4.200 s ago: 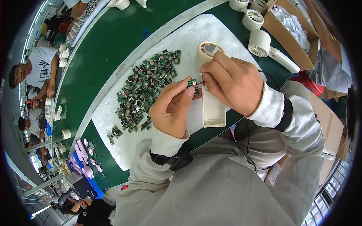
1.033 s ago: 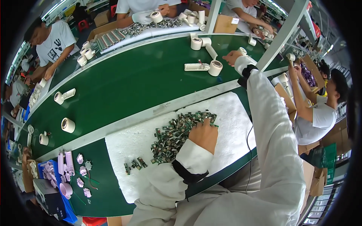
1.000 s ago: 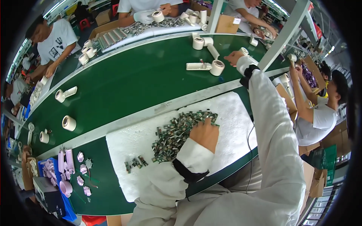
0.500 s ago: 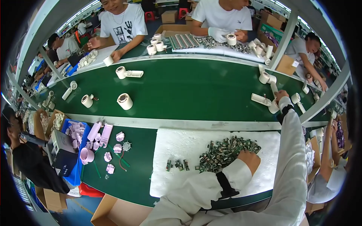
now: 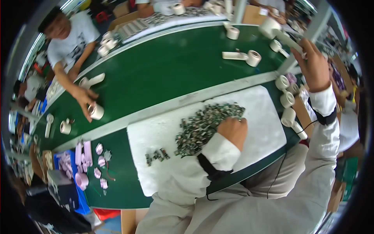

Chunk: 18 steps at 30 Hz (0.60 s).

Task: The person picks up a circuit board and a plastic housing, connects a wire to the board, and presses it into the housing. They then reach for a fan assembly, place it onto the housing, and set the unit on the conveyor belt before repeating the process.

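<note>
In my raised right hand [image 5: 314, 66] is a white housing [image 5: 289, 42] shaped like a small hair dryer. My fingers grip its handle, and its round head points away from me above the far right of the bench. My left hand [image 5: 232, 133], curled closed, rests at the right side of a heap of small green circuit boards [image 5: 202, 124]. Its fingertips are hidden, so I cannot make out what is in them. The heap lies on a white foam sheet [image 5: 261, 124], with a few boards [image 5: 157, 155] set apart at the left.
Along the green belt [image 5: 156, 62] lie more white housings [image 5: 253, 58]. A co-worker's hand [image 5: 85, 99] touches one at the left. Several white housings [image 5: 287, 99] stand right of the foam. Pink parts [image 5: 83, 156] and a blue bin [image 5: 82, 199] are at the left. A post [image 5: 307, 39] rises at the right.
My right hand has lifted a white housing off the belt and brought it right and nearer. The view has turned right. A co-worker has reached onto the belt. My left hand stays at the heap.
</note>
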Available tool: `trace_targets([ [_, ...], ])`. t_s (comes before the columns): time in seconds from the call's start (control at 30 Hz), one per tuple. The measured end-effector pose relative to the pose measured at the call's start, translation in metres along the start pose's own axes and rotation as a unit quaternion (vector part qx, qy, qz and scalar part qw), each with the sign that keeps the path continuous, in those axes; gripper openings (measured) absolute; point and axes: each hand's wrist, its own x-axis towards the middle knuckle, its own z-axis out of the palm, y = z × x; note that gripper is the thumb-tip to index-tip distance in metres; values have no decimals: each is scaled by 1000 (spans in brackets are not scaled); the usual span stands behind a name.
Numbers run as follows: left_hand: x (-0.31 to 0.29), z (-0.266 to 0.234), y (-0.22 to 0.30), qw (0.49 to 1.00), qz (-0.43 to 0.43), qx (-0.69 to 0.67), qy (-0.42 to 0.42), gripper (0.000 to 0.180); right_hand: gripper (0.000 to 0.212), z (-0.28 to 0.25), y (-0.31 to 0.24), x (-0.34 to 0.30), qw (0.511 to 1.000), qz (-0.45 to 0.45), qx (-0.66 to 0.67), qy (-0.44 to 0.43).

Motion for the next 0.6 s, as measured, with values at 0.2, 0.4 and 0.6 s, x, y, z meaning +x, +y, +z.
trace_targets([
  [0.2, 7, 5, -21, 996, 82, -1, 37, 13, 20, -75, -33, -68, 998, -51, -1, -45],
  [0.4, 5, -5, -13, 998, 44, -38, 26, 21, 22, -66, -85, -168, 972, -64, 20, -226],
  [0.6, 1, 4, 12, 975, 40, -217, 2, 23, 20, -41, -86, -203, 894, -97, 313, -306],
])
